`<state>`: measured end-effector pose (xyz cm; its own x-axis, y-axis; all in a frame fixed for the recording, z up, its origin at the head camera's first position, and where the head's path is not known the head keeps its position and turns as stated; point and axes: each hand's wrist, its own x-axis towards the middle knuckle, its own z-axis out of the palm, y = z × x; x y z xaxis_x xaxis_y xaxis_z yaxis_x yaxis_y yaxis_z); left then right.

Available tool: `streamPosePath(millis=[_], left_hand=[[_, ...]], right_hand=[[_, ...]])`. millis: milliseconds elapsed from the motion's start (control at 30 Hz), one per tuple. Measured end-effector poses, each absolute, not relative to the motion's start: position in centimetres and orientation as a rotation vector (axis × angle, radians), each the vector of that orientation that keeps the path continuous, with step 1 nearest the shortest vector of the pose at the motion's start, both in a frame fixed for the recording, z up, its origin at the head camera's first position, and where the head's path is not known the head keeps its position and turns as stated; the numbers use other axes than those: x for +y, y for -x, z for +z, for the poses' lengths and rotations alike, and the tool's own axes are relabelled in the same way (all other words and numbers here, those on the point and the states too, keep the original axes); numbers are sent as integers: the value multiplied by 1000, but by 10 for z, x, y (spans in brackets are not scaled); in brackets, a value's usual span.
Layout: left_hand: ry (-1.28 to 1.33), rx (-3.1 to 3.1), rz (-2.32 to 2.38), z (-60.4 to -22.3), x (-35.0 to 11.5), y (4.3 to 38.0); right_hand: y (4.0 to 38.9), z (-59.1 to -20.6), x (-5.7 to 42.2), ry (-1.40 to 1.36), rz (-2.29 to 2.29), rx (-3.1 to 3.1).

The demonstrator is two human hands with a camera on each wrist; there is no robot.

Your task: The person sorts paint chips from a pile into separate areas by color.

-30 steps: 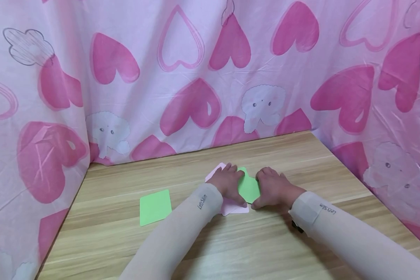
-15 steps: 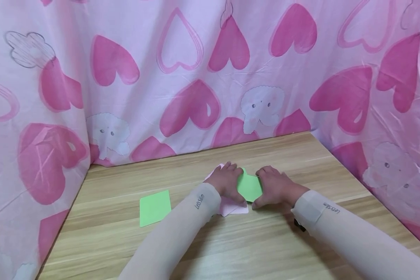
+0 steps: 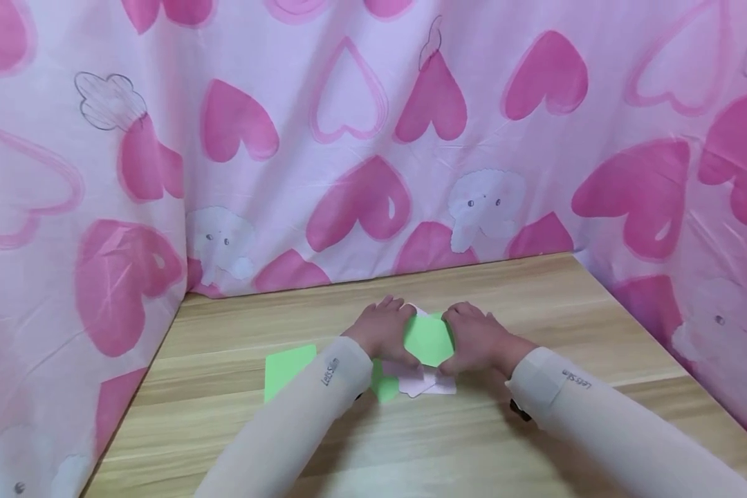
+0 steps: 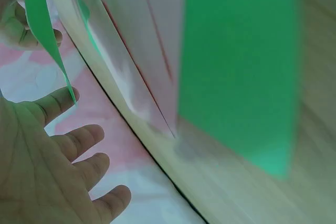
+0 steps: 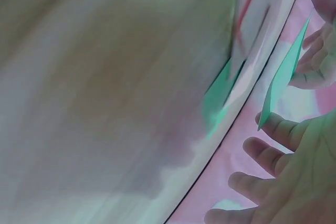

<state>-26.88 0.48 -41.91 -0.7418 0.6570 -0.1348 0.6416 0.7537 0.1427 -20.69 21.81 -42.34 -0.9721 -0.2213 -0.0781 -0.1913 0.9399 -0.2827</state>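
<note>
Between my two hands a green card (image 3: 428, 340) is held up, slightly bowed in the wrist views. My left hand (image 3: 382, 333) grips its left edge with thumb and index finger; my right hand (image 3: 478, 339) grips the right edge the same way. In the right wrist view, the other fingers of my right hand (image 5: 283, 169) spread away from the card. Overlapping pink cards (image 3: 426, 382) lie on the table beneath the held card. Another green card (image 3: 384, 384) shows at their left, partly hidden by my left hand and sleeve.
Farther left, a separate green card (image 3: 286, 370) lies on the wood-grain table (image 3: 448, 443), its lower corner behind my left sleeve. Pink heart-patterned cloth (image 3: 361, 207) hangs along the table's back and both sides.
Both hands have shifted left with the green card, over the pink cards. A green card left of the pink ones has come into view. The head view has turned slightly left and up.
</note>
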Motion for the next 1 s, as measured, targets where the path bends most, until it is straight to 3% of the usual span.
streamPosePath(millis=[1000], left_hand=[[-565,2914,323,-425,-183,239]], right_hand=[[241,-424,41,731,-315,2894]])
